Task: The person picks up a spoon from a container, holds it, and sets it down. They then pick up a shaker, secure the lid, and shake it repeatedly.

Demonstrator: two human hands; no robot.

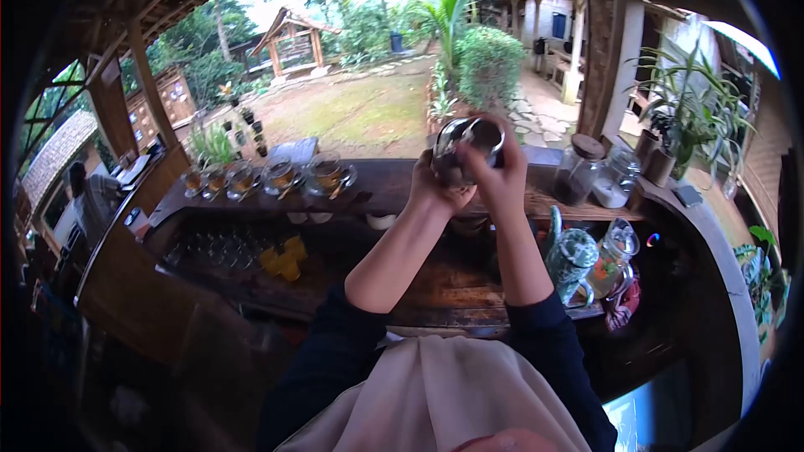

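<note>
Head view, at a wooden bar open to a garden: a person in dark sleeves holds a small shiny jar point(471, 141) up at arm's length above the counter point(435, 285). The left hand point(442, 182) is closed round the jar's body from below. The right hand point(501, 174) clasps its upper side, with fingers curled over the top. Gripping it with both hands seems meant to keep the jar steady and well clear of the crowded surface beneath. Whether a lid is on it cannot be made out.

A row of tea glasses point(280, 176) stands on the raised ledge to the left, lined up along the front edge as if set out for serving. Two lidded canisters point(578, 172) sit on the same ledge to the right, near the jar but apart from it. Lower down, a patterned teapot point(571, 258) stands by the right forearm, and a cluster of yellow cups point(285, 259) rests on the work surface at the left. A pale cloth point(435, 393) hangs at the person's front, nearest the camera. A potted plant point(682, 121) fills the right corner, and another person point(88, 197) is at the far left end of the bar.
</note>
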